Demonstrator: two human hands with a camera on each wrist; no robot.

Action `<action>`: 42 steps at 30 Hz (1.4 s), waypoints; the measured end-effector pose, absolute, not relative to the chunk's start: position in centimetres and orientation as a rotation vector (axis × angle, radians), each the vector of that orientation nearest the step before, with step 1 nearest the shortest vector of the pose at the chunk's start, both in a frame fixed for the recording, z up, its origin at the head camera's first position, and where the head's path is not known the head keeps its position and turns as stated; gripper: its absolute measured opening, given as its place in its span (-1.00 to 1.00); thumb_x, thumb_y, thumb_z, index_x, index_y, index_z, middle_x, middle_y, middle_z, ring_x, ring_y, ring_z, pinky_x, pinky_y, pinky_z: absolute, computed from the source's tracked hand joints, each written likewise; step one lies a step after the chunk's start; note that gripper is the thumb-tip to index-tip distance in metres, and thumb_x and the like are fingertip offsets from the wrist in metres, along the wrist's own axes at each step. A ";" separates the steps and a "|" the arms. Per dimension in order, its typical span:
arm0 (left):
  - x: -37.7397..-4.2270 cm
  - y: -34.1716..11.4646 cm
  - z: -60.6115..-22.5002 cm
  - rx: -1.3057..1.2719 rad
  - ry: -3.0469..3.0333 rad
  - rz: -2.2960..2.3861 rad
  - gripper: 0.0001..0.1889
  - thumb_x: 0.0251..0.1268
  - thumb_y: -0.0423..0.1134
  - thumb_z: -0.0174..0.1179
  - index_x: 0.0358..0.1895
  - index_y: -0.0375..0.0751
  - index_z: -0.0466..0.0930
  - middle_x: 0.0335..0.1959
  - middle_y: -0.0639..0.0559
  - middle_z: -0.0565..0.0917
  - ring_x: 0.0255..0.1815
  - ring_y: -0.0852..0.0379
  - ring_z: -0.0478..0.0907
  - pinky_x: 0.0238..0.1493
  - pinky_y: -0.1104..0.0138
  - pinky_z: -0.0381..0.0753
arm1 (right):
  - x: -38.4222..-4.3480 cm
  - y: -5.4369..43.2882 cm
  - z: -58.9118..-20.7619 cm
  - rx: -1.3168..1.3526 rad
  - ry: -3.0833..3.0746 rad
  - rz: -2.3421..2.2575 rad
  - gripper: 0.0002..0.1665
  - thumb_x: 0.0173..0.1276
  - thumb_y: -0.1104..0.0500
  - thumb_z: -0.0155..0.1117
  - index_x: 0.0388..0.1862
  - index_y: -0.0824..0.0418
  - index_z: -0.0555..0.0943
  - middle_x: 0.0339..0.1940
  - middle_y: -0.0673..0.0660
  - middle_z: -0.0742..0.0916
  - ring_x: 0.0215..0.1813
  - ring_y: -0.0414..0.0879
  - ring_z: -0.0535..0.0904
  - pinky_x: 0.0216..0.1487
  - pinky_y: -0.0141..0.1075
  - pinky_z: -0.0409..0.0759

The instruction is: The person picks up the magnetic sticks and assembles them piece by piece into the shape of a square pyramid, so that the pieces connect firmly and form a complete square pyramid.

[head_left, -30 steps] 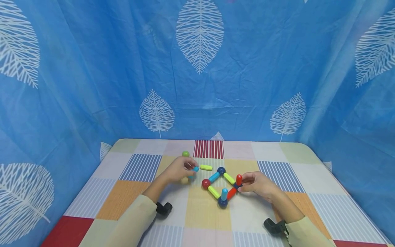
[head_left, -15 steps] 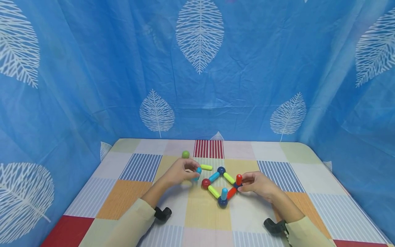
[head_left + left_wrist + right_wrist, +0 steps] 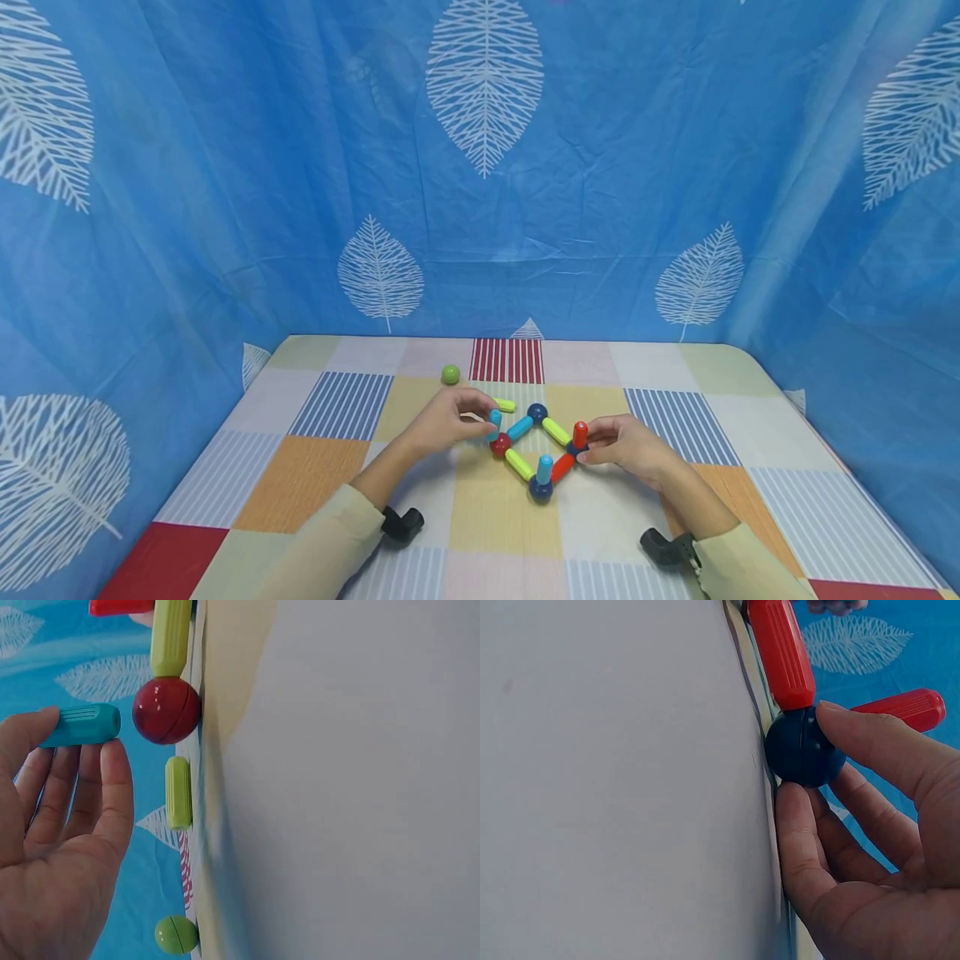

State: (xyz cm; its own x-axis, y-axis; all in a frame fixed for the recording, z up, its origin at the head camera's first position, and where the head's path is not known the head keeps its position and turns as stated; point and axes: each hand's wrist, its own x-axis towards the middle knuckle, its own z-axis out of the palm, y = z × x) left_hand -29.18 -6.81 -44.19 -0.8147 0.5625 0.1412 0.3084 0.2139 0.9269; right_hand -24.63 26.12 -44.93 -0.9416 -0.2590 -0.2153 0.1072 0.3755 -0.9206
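Between thumb and fingers my left hand (image 3: 448,421) pinches a light-blue rod (image 3: 86,724), held upright close over the red ball (image 3: 166,711) with a small gap in the left wrist view. That ball is the left corner of a four-sided frame of balls and rods on the table. My right hand (image 3: 628,448) grips the dark-blue ball (image 3: 804,747) at the right corner, thumb and fingers on its sides. A red rod (image 3: 581,434) stands up from that ball. Another light-blue rod (image 3: 544,470) stands on the near dark-blue ball (image 3: 541,490).
A loose yellow-green rod (image 3: 178,793) lies behind the red ball, partly covered by my left hand in the head view. Farther back sits a green ball (image 3: 450,374). The patchwork cloth covers the table (image 3: 405,354), and a blue curtain (image 3: 600,167) hangs around it.
My left hand has moved right with the light-blue rod, from beside the loose yellow-green rod to over the red ball. The right hand has stayed on its ball.
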 end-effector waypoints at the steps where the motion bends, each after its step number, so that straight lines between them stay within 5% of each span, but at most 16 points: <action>1: -29.2 -6.7 -44.2 0.822 2.252 1.645 -0.77 0.25 -0.39 0.40 -0.03 -0.23 0.72 -0.01 -0.08 0.73 -0.02 0.14 0.68 0.13 0.22 0.71 | -24.6 26.1 -44.9 -0.131 2.317 -1.586 -0.47 0.11 0.33 0.59 0.05 0.47 0.64 -0.16 0.16 0.77 -0.12 -0.08 0.66 -0.12 -0.38 0.70; 17: -29.3 -5.8 -44.4 0.822 2.207 1.609 -0.73 0.25 -0.43 0.39 0.01 -0.35 0.69 0.05 -0.20 0.72 0.02 0.12 0.67 0.12 0.26 0.71 | -24.8 26.3 -45.0 -0.136 2.323 -1.577 -0.47 0.11 0.31 0.59 0.05 0.46 0.64 -0.17 0.14 0.77 -0.12 -0.08 0.66 -0.13 -0.39 0.69; 23: -29.2 -5.8 -44.3 0.829 2.290 1.480 -0.66 0.27 -0.39 0.40 0.11 -0.33 0.68 -0.02 -0.11 0.76 0.01 0.08 0.69 0.09 0.26 0.71 | -24.5 26.1 -44.8 -0.141 2.362 -1.546 -0.47 0.11 0.31 0.59 0.06 0.44 0.65 -0.17 0.15 0.77 -0.12 -0.08 0.65 -0.12 -0.39 0.67; 29: -29.0 -5.7 -44.6 0.825 2.323 1.310 -0.79 0.25 -0.38 0.42 -0.08 -0.18 0.70 -0.12 -0.02 0.79 -0.04 0.11 0.74 0.05 0.32 0.72 | -24.3 26.1 -44.5 -0.204 2.462 -1.434 -0.50 0.11 0.26 0.60 0.04 0.37 0.69 -0.16 0.15 0.79 -0.09 -0.07 0.67 -0.08 -0.36 0.66; 35: -28.7 -5.6 -44.5 0.916 2.232 1.278 -0.69 0.17 -0.52 0.41 -0.01 -0.26 0.70 -0.17 -0.07 0.76 -0.17 0.15 0.73 -0.06 0.41 0.72 | -24.6 26.4 -44.5 -0.188 2.587 -1.336 -0.60 0.17 0.21 0.58 -0.01 0.28 0.73 -0.15 0.11 0.81 -0.09 -0.09 0.69 -0.08 -0.29 0.65; 42: -29.0 -5.3 -44.2 0.888 2.341 1.222 -0.71 0.31 -0.50 0.29 0.06 -0.19 0.70 -0.14 0.02 0.73 -0.10 0.15 0.68 0.02 0.33 0.68 | -23.5 26.3 -43.1 -0.241 2.591 -1.273 -0.73 0.11 0.37 0.51 -0.18 0.33 0.69 -0.32 0.11 0.76 -0.27 -0.09 0.65 -0.29 -0.30 0.66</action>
